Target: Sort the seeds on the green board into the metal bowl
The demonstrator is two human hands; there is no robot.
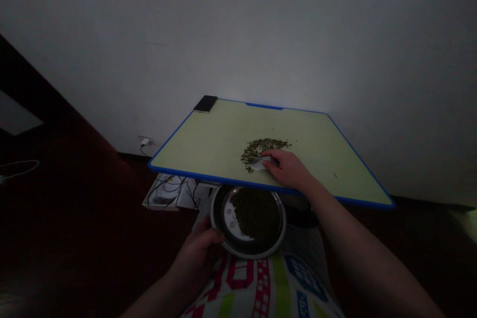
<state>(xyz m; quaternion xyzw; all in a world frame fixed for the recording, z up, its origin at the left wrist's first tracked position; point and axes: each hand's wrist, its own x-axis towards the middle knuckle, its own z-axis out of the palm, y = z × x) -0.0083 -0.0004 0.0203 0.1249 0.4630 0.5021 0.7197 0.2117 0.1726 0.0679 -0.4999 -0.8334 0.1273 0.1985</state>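
My left hand point(197, 248) grips the left rim of a round steel plate point(281, 231), held just below the near edge of a pale green board with a blue rim point(208, 139). A heap of small green grains point(257, 216) lies in the plate. My right hand point(288, 166) rests on the board with its fingers closed on a small white card point(259, 164), pressed against a loose pile of the same grains point(259, 149).
A dark phone point(205, 103) lies on the board's far left corner. A white wall stands behind. Cables and a white box point(167, 194) lie on the floor under the board. A patterned cloth point(268, 283) covers my lap.
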